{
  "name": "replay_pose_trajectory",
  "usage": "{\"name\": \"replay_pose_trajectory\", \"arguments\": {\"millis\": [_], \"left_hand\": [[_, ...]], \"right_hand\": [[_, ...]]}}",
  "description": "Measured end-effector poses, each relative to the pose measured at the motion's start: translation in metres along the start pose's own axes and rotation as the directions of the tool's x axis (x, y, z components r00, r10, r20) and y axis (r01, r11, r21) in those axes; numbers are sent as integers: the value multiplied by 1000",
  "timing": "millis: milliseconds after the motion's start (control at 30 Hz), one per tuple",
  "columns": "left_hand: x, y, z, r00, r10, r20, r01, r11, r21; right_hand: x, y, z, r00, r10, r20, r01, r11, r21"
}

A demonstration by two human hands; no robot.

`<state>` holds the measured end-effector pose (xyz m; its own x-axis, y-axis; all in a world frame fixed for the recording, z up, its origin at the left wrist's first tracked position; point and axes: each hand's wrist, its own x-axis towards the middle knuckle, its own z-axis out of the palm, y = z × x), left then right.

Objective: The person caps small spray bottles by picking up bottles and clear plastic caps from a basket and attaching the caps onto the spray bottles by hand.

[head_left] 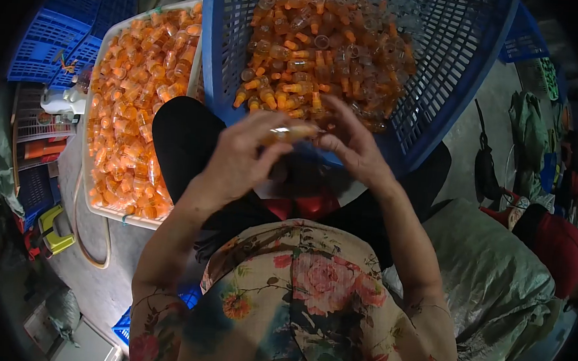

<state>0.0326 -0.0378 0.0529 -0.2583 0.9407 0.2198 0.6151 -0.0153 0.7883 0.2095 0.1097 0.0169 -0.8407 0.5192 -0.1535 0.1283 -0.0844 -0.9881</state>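
A small clear bottle (289, 134) with orange liquid lies level between my hands, above the near edge of a blue basket (214, 54). My left hand (241, 151) is closed round the bottle's left part. The fingers of my right hand (355, 145) are bent at the bottle's right end, thumb and forefinger near its tip; whether they grip anything there is too small to tell. Many similar bottles (331, 56) with orange tips fill the bottom of the basket. To the left, a white tray (89, 187) holds a heap of orange-capped bottles (132, 116).
Blue crates (51, 36) stand at the upper left. A hose (89, 260) and a yellow-green object (56, 230) lie on the floor at left. At right are a large greenish sack (490, 275) and a dark red bundle (555, 249).
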Motion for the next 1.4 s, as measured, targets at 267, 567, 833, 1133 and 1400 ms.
{"name": "replay_pose_trajectory", "arguments": {"millis": [267, 567, 833, 1133, 1400], "left_hand": [[-4, -31, -59, 945, 144, -293, 83, 763, 641], [106, -98, 106, 929, -129, 347, -105, 806, 582], [82, -81, 38, 911, -339, 234, 281, 927, 249], [115, -98, 102, 897, -242, 370, -134, 648, 750], [88, -79, 5, 829, -494, 262, 496, 866, 62]], "right_hand": [[75, 128, -121, 972, -220, -80, -10, 302, -953], [4, 56, -82, 914, -68, -400, -219, 747, -628], [-8, 47, -48, 932, -175, -317, 104, 968, -228], [-42, 51, -56, 885, -9, -466, -89, 978, -187], [-35, 37, -42, 915, -105, -390, 13, 973, -232]]}}
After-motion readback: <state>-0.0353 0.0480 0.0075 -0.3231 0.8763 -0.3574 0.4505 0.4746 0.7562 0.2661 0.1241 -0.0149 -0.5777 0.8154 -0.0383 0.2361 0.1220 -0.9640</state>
